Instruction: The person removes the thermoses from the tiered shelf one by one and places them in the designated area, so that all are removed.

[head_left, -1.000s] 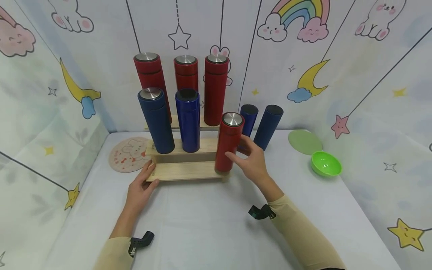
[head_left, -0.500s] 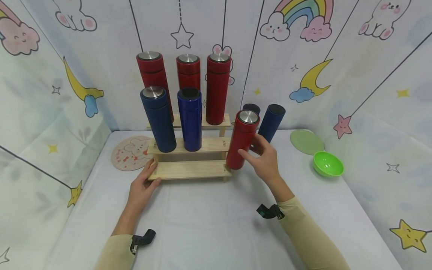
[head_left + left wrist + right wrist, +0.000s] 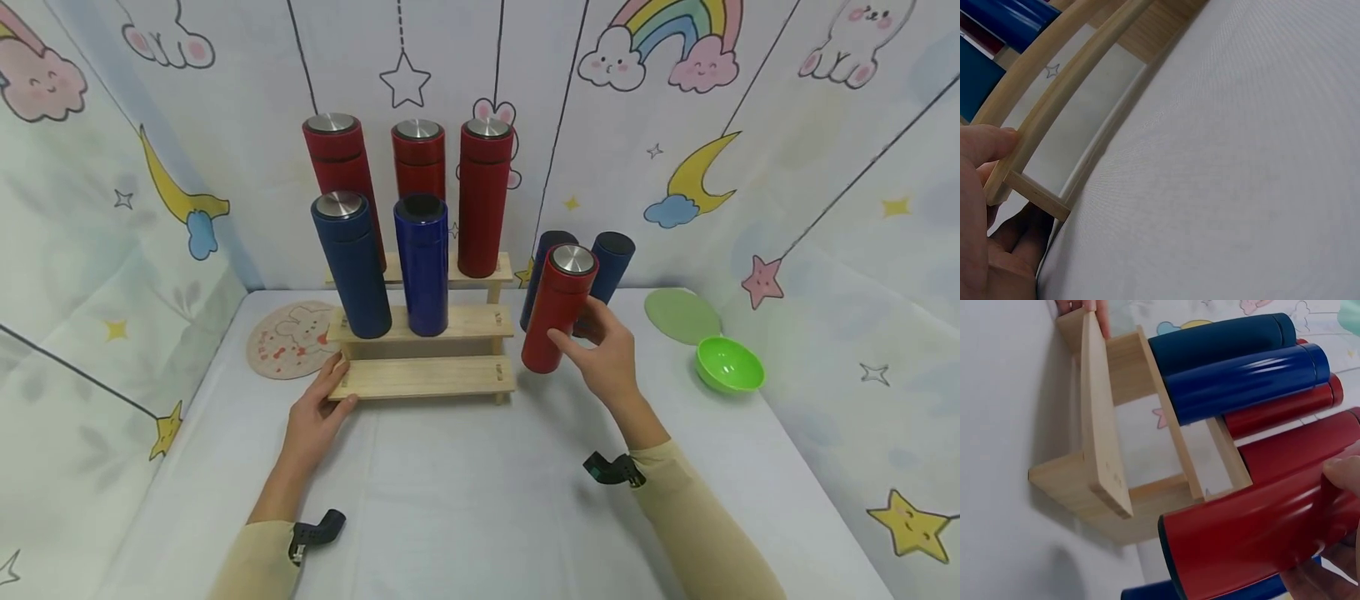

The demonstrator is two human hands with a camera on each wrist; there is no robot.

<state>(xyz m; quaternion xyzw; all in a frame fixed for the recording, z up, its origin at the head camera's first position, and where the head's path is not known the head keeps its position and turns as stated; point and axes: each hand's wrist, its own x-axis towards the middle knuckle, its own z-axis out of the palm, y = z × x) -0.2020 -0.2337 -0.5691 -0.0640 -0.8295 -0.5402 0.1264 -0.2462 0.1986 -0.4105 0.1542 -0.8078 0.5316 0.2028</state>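
Observation:
My right hand grips a red thermos flask with a silver lid, tilted a little, just right of the wooden tiered rack. In the right wrist view the flask has its base toward the rack, thumb on one side and fingers beneath. My left hand holds the left end of the lowest step, its thumb on the front edge in the left wrist view. On the middle step stand a dark blue flask and a glossy blue flask. Several red flasks stand on the top step.
Two blue flasks, one partly hidden by the held flask and another, stand on the table right of the rack. Further right are a green round mat and a bright green bowl. A pink patterned mat lies at left.
My right hand has carried the red flask from over the right end of the lowest step out to the right, past the rack. My left hand stays on the rack.

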